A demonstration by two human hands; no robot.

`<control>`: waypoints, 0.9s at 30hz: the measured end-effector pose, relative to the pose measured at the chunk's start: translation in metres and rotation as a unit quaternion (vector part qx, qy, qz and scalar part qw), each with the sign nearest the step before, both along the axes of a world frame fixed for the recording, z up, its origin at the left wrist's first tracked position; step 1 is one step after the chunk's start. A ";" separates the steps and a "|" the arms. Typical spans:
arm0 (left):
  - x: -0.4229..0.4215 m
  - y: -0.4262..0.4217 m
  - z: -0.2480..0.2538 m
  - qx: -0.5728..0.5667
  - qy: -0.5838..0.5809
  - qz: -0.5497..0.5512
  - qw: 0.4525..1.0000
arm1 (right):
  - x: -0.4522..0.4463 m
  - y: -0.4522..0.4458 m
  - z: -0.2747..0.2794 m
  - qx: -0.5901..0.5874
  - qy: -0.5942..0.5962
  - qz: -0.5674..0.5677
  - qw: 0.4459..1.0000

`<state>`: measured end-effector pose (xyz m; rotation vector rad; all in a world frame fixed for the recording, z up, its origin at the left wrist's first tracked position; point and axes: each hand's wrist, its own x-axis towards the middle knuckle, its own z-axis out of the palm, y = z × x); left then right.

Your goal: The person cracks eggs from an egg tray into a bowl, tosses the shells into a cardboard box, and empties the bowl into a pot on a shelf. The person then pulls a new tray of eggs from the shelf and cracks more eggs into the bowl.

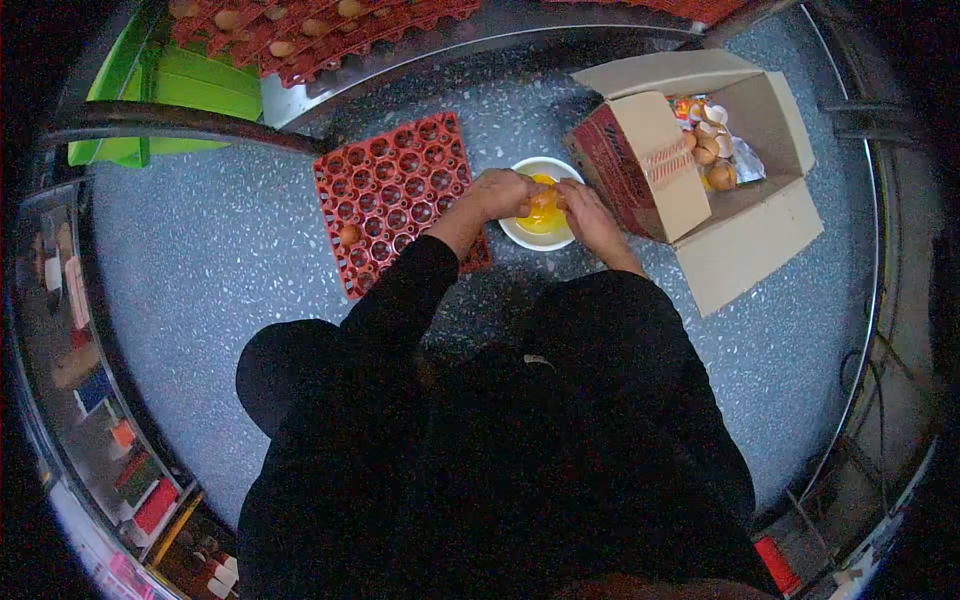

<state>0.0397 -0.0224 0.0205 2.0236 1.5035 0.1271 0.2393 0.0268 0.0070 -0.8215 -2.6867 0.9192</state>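
Head view: egg [545,197] is btwn the two hands, above the middle of the white bowl [540,246], w/ yellow liquid egg [540,222] right under it. L hand [500,193] has it from the L side, R hand [592,218] from the R; neither is clearly nearer, both are at it. Shell looks cracked, but fingers cover most of it, so can't tell how far the halves are apart. Long axis seems to run side to side, hand to hand; too blurred to be sure.

Pose: both hands closed on the shell by the fingertips, approx. level w/ each other. L forearm comes up from lwr L, sleeve passing over the near R corner of the red tray [400,190]; its fingers point R, back of hand up. R forearm comes up from lwr R, fingers angled up & L, wrist bent in twd the bowl. Fingertips meet over the bowl, inside its rim as seen from above.

Around: bowl sits on the speckled floor [220,250], tray just to its L w/ a lone brown egg [349,235] near the tray's L edge. Open cardboard box [750,245] is to the R, w/ empty eggshells [708,148] inside, nearer the R hand.
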 end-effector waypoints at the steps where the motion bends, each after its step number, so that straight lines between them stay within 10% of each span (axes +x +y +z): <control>1: 0.001 0.001 0.000 -0.016 0.015 -0.007 1.000 | 0.000 -0.002 0.007 0.021 -0.030 -0.002 0.999; 9: 0.000 0.006 0.016 0.081 0.097 -0.071 0.989 | -0.006 -0.009 0.036 0.098 -0.065 -0.009 0.993; 17: -0.014 0.037 0.132 0.004 0.020 -0.054 0.998 | -0.004 0.005 0.140 0.032 0.057 -0.059 0.996; 27: 0.112 0.134 0.164 0.322 -0.133 0.006 0.938 | 0.080 0.083 0.195 0.262 0.103 -0.256 0.925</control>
